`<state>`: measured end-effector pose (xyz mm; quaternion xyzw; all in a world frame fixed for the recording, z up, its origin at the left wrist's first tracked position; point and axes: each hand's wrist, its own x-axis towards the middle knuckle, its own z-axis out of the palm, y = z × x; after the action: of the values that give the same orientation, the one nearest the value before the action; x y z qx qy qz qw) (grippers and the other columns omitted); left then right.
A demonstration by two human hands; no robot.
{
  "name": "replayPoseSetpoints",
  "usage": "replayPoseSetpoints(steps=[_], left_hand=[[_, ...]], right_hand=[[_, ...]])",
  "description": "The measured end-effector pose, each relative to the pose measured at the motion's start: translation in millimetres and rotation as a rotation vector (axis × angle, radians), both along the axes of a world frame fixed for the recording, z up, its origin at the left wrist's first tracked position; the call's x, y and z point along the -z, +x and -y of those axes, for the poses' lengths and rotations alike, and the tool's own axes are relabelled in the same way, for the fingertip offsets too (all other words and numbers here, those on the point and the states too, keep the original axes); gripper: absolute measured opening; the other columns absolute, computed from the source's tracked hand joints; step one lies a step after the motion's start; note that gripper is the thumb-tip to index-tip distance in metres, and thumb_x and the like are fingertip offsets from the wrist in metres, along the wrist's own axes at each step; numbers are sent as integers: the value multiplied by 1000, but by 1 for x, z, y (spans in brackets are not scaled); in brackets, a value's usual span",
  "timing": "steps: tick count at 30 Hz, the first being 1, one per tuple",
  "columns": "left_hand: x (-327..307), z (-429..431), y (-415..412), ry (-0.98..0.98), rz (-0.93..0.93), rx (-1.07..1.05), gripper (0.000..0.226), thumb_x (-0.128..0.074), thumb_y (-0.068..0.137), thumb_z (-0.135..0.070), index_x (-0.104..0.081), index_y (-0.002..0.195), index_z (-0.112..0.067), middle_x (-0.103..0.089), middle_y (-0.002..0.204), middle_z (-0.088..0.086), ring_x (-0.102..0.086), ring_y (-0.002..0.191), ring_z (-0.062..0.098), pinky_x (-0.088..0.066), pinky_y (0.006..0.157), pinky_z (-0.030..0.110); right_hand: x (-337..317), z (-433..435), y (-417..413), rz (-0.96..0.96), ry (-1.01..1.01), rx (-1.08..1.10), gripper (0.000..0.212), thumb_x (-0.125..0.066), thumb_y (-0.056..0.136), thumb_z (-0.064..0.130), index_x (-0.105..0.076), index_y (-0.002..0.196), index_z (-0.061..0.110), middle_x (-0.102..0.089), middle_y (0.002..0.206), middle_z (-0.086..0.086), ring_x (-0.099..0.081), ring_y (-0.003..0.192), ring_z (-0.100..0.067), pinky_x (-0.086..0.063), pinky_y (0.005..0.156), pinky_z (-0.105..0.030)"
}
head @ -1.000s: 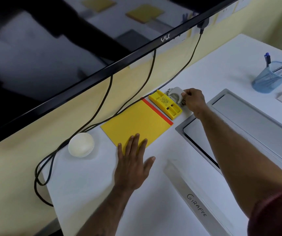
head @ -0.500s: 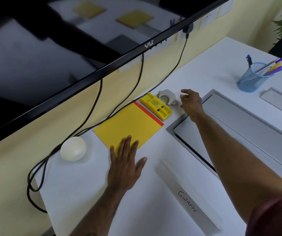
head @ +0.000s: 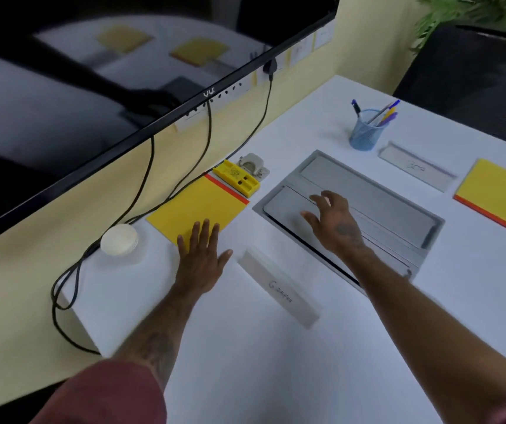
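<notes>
My left hand point(head: 202, 261) lies flat on the white table with its straight fingertips on the near corner of a yellow pad with a red strip point(head: 196, 206). Beyond the pad lie a yellow plastic block point(head: 237, 178) and a small grey-white device point(head: 252, 164), side by side near the wall. My right hand point(head: 334, 223) hovers over the grey metal flap of the table's cable box point(head: 380, 206), fingers spread and loosely bent, holding nothing. It is well clear of the grey-white device.
A large monitor point(head: 123, 96) hangs over the table's far-left edge, with black cables point(head: 71, 270) trailing down. A white round disc point(head: 119, 239) sits left of the pad. A name plate point(head: 279, 290) lies near me. A blue pen cup point(head: 366, 130), another name plate point(head: 416, 166) and a second yellow pad point(head: 502, 194) are at right.
My right hand let go of the grey-white device by the yellow block and drew back toward me, over the cable box flap. My left hand stayed on the pad.
</notes>
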<state>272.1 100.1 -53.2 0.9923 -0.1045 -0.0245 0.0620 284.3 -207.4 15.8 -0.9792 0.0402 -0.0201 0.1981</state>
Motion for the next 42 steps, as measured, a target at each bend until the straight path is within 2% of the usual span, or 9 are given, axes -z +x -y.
replayPoseSetpoints(steps=[5,9,15,18,21,26,31,35,42], left_hand=[[-60,23,-29,-16,39,61,81,-8,93,-65,-17,156,-15,-12,163,12,-5,151,31,-5,116,62],[-106,43,-61,-12,78,109,83,-4,94,-68,-20,155,-15,-18,162,14,-10,151,31,-10,116,61],[-164,71,-114,-33,146,195,81,-15,93,-65,-25,154,-13,-25,160,15,-18,149,34,-15,115,61],[-188,81,-136,-54,195,222,80,-18,93,-64,-26,154,-12,-25,160,15,-18,148,34,-14,115,61],[-208,91,-158,-47,193,258,75,-21,97,-62,-19,156,-16,-14,163,10,-8,151,29,-7,117,58],[-234,99,-201,-18,199,361,74,-24,98,-61,-11,157,-19,-6,165,7,2,152,25,-3,118,55],[-259,99,-248,-42,197,431,74,-26,99,-60,-11,157,-17,-5,165,8,2,152,25,1,118,55],[-271,107,-285,-91,233,502,74,-32,98,-59,-15,156,-16,-11,164,9,-3,151,26,1,118,55],[-287,146,-337,-104,215,595,74,-28,99,-60,-11,157,-17,-10,164,9,-2,151,26,0,119,56]], right_hand=[[-28,7,-59,-50,-132,-35,68,-35,98,60,-32,151,17,-18,161,-17,-9,150,-33,-25,118,-49],[-59,2,-105,-80,-143,-33,74,-25,96,65,-23,155,20,-6,164,-15,1,152,-32,-14,121,-52],[-104,0,-173,-80,-162,-34,74,-23,97,65,-21,155,20,-4,164,-16,4,152,-33,-9,121,-54],[-121,3,-208,-53,-168,3,73,-25,97,64,-22,155,20,-5,164,-16,4,152,-32,-7,120,-54],[-135,9,-242,-49,-163,39,73,-25,98,64,-21,156,20,-4,165,-16,6,152,-32,-4,119,-54],[-156,11,-301,-3,-222,125,72,-26,97,64,-24,155,20,-10,164,-17,0,152,-33,-9,118,-55],[-182,7,-362,15,-247,222,79,-19,94,70,-22,156,21,-9,164,-16,3,152,-32,-10,118,-55],[-197,8,-410,60,-253,311,73,-28,98,64,-22,156,20,-10,164,-16,3,152,-32,-10,117,-56],[-211,27,-479,72,-198,424,73,-27,98,65,-20,156,22,-7,165,-13,5,152,-30,-6,118,-56]])
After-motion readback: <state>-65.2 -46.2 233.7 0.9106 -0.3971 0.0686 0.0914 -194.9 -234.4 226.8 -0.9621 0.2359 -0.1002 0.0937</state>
